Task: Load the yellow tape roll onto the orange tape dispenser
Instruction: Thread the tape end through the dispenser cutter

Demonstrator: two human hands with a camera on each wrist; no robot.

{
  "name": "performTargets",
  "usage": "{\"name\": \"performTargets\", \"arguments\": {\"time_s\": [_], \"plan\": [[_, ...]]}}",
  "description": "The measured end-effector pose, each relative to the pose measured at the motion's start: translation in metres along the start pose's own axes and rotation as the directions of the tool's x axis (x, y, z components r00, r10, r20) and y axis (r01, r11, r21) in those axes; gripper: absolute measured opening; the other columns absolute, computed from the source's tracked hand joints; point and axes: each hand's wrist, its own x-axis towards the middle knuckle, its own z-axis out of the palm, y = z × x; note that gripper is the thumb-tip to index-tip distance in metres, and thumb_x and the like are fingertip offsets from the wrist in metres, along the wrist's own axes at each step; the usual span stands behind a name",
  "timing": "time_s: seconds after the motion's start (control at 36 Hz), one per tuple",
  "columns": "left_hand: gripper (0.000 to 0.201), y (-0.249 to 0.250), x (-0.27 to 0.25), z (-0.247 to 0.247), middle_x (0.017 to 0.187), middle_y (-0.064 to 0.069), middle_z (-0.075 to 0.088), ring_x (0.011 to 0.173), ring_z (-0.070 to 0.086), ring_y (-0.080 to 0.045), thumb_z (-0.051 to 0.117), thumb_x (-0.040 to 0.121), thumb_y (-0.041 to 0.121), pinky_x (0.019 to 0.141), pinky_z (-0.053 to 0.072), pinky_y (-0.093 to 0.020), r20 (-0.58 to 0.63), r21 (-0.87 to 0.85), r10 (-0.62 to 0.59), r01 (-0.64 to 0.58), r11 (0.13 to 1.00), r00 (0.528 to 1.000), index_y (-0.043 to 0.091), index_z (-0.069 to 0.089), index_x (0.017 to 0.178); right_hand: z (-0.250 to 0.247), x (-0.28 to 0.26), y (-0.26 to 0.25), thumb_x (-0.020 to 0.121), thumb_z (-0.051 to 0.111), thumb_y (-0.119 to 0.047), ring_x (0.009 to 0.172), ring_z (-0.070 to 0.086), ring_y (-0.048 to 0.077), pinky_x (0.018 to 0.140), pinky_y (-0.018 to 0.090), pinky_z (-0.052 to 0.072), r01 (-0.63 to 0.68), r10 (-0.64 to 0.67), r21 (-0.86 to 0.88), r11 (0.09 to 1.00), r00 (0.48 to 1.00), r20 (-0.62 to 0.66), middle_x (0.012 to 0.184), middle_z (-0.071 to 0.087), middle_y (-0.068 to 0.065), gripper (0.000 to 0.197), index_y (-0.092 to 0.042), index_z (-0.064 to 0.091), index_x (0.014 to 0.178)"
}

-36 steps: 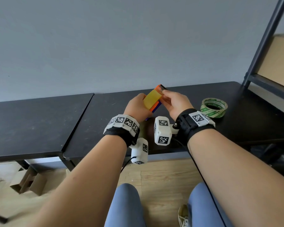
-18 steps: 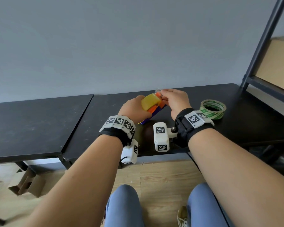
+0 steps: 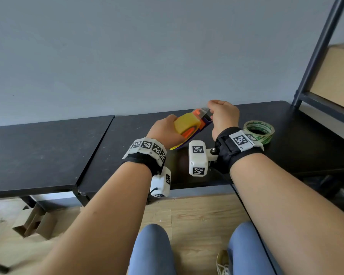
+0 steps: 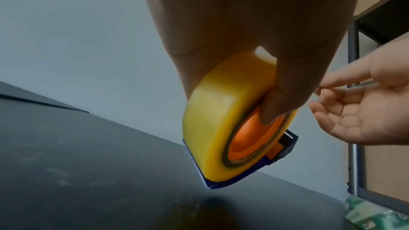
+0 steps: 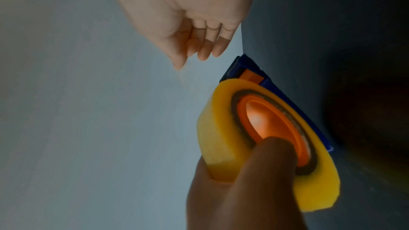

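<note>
The yellow tape roll (image 3: pixel 187 124) sits on the orange hub (image 4: pixel 250 134) of the dispenser, whose frame is blue (image 4: pixel 285 146). My left hand (image 3: pixel 167 129) grips roll and dispenser together over the black table, thumb (image 5: pixel 265 155) pressed on the hub. The dispenser's lower corner hangs close to the tabletop. My right hand (image 3: pixel 213 111) pinches the free tape end (image 3: pixel 204 110) just beyond the dispenser's far tip, and a short clear strip (image 4: pixel 354 86) stretches from the roll to those fingers. Roll (image 5: pixel 221 137) and hub (image 5: pixel 272 125) also fill the right wrist view.
A green-printed tape roll (image 3: pixel 259 132) lies on the black table (image 3: pixel 127 155) right of my right wrist. A dark metal shelf post (image 3: pixel 316 52) and a cardboard box (image 3: pixel 336 76) stand at the far right. A second black table (image 3: pixel 38 151) adjoins on the left.
My right hand has taken the tape end and drawn a short strip off the roll. My left hand has tilted the dispenser lower toward the table.
</note>
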Motion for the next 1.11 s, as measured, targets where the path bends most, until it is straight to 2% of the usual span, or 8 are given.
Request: {"name": "performTargets", "arguments": {"time_s": [0.25,0.44,0.53,0.58,0.72,0.86,1.0,1.11], "plan": [[0.043,0.006,0.006,-0.004,0.093,0.002,0.058,0.087,0.056,-0.019,0.074,0.074,0.026,0.062,0.038,-0.026,0.068,0.008,-0.018,0.017,1.000,0.998,0.021,0.053,0.112,-0.007,0.013,0.011,0.088,0.057,-0.006,0.059,0.051,0.009,0.056,0.023,0.046,0.002,-0.001,0.003,1.000,0.989,-0.148,0.067,0.058,-0.003,0.012,-0.007,0.069,0.089],[0.027,-0.009,0.004,-0.006,0.080,0.002,0.055,0.074,0.052,-0.017,0.072,0.075,0.019,0.057,0.037,-0.026,0.140,-0.068,-0.078,0.089,0.994,0.987,0.020,0.054,0.095,-0.029,0.027,0.022,0.094,0.055,-0.012,0.073,0.053,0.010,0.046,0.008,0.039,-0.036,0.025,-0.103,0.994,0.994,-0.107,0.088,0.060,-0.001,0.024,-0.004,0.067,0.113],[0.029,-0.014,0.003,-0.009,0.084,0.001,0.057,0.078,0.055,-0.019,0.073,0.074,0.016,0.060,0.039,-0.026,0.165,-0.128,-0.079,0.101,0.987,0.983,0.020,0.057,0.098,-0.024,0.021,0.026,0.092,0.058,-0.013,0.070,0.061,0.012,0.062,0.025,0.054,-0.081,0.069,-0.097,0.992,0.989,-0.127,0.081,0.064,0.000,0.013,-0.010,0.068,0.099],[0.033,-0.014,0.002,-0.012,0.087,0.000,0.058,0.082,0.055,-0.020,0.074,0.074,0.014,0.062,0.041,-0.026,0.169,-0.141,-0.082,0.107,0.984,0.982,0.021,0.057,0.102,-0.019,0.019,0.026,0.091,0.056,-0.010,0.084,0.070,0.018,0.071,0.036,0.056,-0.131,0.129,-0.008,0.991,0.985,-0.114,0.090,0.070,0.004,0.009,-0.014,0.064,0.089],[0.075,-0.008,0.003,-0.015,0.114,0.001,0.056,0.102,0.055,-0.022,0.075,0.072,0.012,0.077,0.045,-0.033,0.149,-0.073,-0.034,0.045,0.996,0.988,0.029,0.044,0.138,-0.011,0.017,0.019,0.092,0.048,-0.003,0.081,0.072,0.017,0.047,0.019,0.044,-0.132,0.138,0.082,0.988,0.988,-0.076,0.103,0.069,0.008,0.024,-0.001,0.063,0.110],[0.060,0.001,0.005,-0.014,0.109,0.001,0.060,0.097,0.056,-0.020,0.076,0.074,0.026,0.077,0.046,-0.033,0.059,0.050,-0.014,0.011,0.999,0.998,0.025,0.052,0.130,-0.006,0.011,0.014,0.092,0.046,-0.001,0.084,0.073,0.018,0.037,0.011,0.039,-0.100,0.102,0.061,0.993,0.994,-0.031,0.098,0.069,0.008,0.025,0.002,0.062,0.111],[0.043,0.007,0.006,-0.010,0.109,-0.005,0.067,0.098,0.061,-0.024,0.072,0.079,0.026,0.072,0.044,-0.031,-0.007,0.116,0.011,-0.010,0.993,1.000,0.017,0.061,0.120,-0.003,0.011,0.012,0.088,0.059,-0.012,0.074,0.064,0.020,0.066,0.028,0.052,-0.055,0.055,-0.019,0.998,0.998,0.027,0.077,0.065,0.007,0.010,-0.007,0.062,0.081],[0.050,0.002,0.006,-0.005,0.118,-0.004,0.064,0.109,0.060,-0.025,0.068,0.081,0.025,0.077,0.041,-0.029,-0.085,0.157,0.056,-0.042,0.987,0.995,0.020,0.056,0.129,-0.005,0.013,0.016,0.080,0.072,-0.005,0.079,0.064,0.021,0.069,0.029,0.057,-0.085,0.090,-0.050,0.995,0.991,0.097,0.087,0.063,0.008,0.021,-0.011,0.056,0.092]]}}
